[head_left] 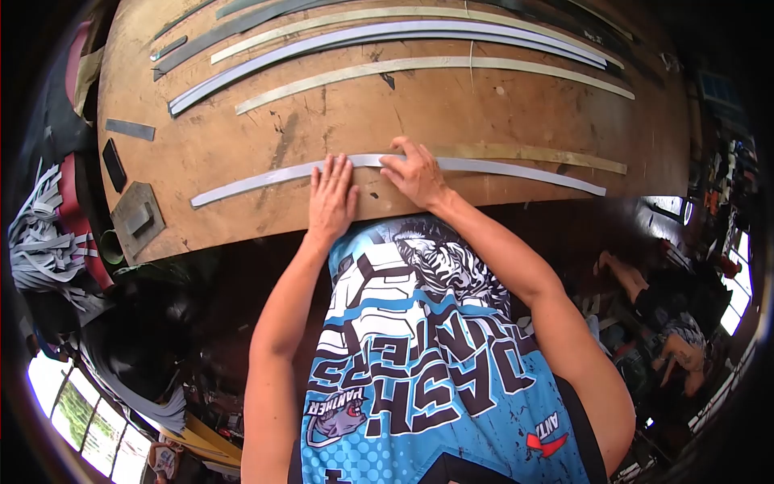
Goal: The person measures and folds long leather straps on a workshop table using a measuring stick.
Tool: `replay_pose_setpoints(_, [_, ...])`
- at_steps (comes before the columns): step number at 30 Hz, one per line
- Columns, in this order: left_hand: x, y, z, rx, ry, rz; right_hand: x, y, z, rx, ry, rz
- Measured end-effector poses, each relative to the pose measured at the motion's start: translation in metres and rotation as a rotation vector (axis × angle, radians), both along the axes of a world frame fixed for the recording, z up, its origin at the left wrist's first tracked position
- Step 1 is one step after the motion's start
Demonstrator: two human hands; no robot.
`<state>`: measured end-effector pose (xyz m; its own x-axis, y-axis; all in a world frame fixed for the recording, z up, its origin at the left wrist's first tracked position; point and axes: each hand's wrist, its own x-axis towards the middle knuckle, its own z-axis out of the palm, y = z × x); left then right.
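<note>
A long pale grey strip (266,179) lies across the wooden table (322,129) near its front edge. My left hand (332,194) rests flat on the strip, its fingers stretched out and pointing away from me. To the right of it, my right hand (415,173) touches the same strip with bent fingers, thumb and index finger apart at the strip's edge. A tan strip (548,155) lies just behind the grey one and runs to the right from my right hand.
Farther back lie cream strips (347,77), a stack of pale strips (322,44) and dark strips (210,56). At the left are a short grey piece (131,129), a black phone-like object (114,164) and a block on a board (139,218). People are at the lower right.
</note>
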<state>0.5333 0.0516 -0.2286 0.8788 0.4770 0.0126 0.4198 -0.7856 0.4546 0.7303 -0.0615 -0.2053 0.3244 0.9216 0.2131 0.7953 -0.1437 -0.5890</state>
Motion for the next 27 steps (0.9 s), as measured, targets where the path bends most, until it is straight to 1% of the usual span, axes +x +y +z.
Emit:
replay_pose_setpoints(2, [-0.006,0.006,0.004,0.046,-0.032,0.041,0.017,-0.004,0.003,-0.080,0.095,0.038])
replay_pose_setpoints(5, [-0.008,0.018,0.008,0.078,-0.006,0.046,0.032,-0.009,0.004,-0.053,0.096,0.090])
replay_pose_setpoints(6, [-0.004,0.020,0.010,0.128,-0.064,0.059,0.035,-0.010,0.007,-0.081,0.087,0.094])
replay_pose_setpoints(7, [0.000,0.022,0.012,0.129,-0.064,0.050,0.036,-0.010,0.005,-0.080,0.088,0.085])
replay_pose_setpoints(9, [0.010,0.022,0.017,0.086,-0.043,0.133,0.037,-0.013,0.003,-0.096,0.070,0.077])
replay_pose_setpoints(12, [0.025,0.024,0.019,0.025,-0.074,0.137,0.034,-0.015,0.002,-0.118,0.070,0.058])
replay_pose_setpoints(13, [0.026,0.025,0.018,0.025,-0.071,0.133,0.033,-0.015,0.002,-0.118,0.073,0.054])
replay_pose_setpoints(15, [0.028,0.025,0.015,-0.059,-0.097,0.017,0.036,-0.016,0.002,-0.106,0.040,0.062])
replay_pose_setpoints(16, [0.028,0.026,0.014,-0.045,-0.108,-0.007,0.037,-0.016,0.001,-0.105,0.039,0.060])
replay_pose_setpoints(27, [0.030,0.026,0.016,-0.062,-0.119,0.010,0.035,-0.017,-0.003,-0.076,-0.024,0.063])
